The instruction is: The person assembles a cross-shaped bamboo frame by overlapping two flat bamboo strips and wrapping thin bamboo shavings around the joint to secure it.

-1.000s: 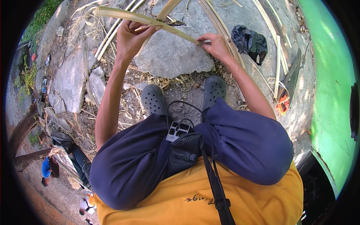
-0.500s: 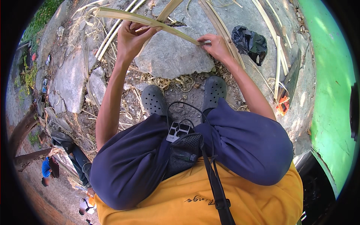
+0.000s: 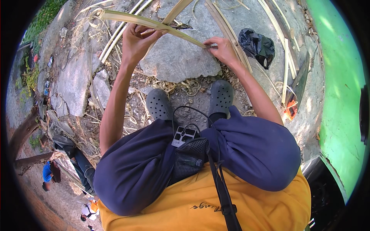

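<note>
A pale bamboo strip (image 3: pixel 175 32) slants across the top of the view, its left end higher than its right. My left hand (image 3: pixel 135 42) is closed on its middle, thumb along the near edge. Another bamboo strip (image 3: pixel 178 10) meets it near my left thumb and runs up to the top edge; whether they are joined I cannot tell. At the lower right end my right hand (image 3: pixel 221 50) is closed in a pinch, fingertips at the strip's end. Something small and dark shows between those fingers, too small to name.
A stone slab (image 3: pixel 181 63) lies beyond my grey clogs (image 3: pixel 158 104). More bamboo strips (image 3: pixel 275 21) lie at the upper right, near a black plastic bag (image 3: pixel 256 46) and an orange object (image 3: pixel 291 109). Curled shavings (image 3: pixel 163 84) litter the ground. A green wall (image 3: pixel 341 96) bounds the right.
Very little differs. Both hands and the bamboo strip sit slightly lower and further right in the picture, the ground shifting with them. Both grips look unchanged.
</note>
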`<state>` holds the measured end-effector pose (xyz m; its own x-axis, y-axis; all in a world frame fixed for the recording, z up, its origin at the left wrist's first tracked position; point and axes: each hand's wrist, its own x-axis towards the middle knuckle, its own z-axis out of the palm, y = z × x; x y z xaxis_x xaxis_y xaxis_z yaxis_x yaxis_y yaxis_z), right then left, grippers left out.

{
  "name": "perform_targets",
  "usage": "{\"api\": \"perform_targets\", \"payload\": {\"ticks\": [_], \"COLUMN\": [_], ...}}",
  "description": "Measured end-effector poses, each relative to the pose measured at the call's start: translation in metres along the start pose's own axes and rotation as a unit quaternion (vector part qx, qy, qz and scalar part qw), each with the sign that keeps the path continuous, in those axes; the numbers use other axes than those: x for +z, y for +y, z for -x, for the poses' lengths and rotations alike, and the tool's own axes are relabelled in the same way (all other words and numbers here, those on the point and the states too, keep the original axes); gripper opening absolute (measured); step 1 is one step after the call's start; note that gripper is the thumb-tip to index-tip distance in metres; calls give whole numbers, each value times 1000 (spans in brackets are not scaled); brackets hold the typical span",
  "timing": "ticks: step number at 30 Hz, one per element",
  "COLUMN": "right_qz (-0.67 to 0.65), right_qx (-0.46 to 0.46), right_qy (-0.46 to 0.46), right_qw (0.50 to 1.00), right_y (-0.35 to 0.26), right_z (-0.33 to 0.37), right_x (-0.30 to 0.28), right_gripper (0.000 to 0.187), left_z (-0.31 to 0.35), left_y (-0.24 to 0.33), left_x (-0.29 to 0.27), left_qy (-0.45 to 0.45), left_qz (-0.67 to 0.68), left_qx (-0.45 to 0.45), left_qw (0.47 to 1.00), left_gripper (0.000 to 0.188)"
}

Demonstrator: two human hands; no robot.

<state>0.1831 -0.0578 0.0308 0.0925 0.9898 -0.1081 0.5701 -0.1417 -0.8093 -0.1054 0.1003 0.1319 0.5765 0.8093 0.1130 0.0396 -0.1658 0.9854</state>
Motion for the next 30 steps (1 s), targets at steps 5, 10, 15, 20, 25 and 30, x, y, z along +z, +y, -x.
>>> {"api": "perform_targets", "payload": {"ticks": [5, 10, 15, 20, 25, 30], "right_qz": [17, 11, -3, 39, 31, -38], "right_qx": [-9, -22, -27, -40, -51, -64], "right_qy": [0, 17, 27, 13, 32, 85], "right_qw": [1000, 1000, 999, 998, 998, 994], "right_y": [3, 8, 6, -10, -17, -7], "right_z": [1, 2, 3, 1, -4, 4], "right_x": [2, 4, 2, 1, 14, 21], "right_gripper": [40, 36, 30, 28, 27, 18], "left_z": [2, 2, 2, 2, 1, -5], "left_y": [1, 2, 2, 0, -3, 9], "left_x": [1, 3, 3, -3, -2, 7], "left_qy": [2, 1, 0, 8, 27, 13], "left_qz": [0, 2, -5, -13, -17, 11], "left_qx": [-7, -3, 1, -27, -46, -32], "left_qw": [1000, 1000, 1000, 1000, 998, 999], "left_gripper": [24, 25, 26, 27, 32, 30]}}
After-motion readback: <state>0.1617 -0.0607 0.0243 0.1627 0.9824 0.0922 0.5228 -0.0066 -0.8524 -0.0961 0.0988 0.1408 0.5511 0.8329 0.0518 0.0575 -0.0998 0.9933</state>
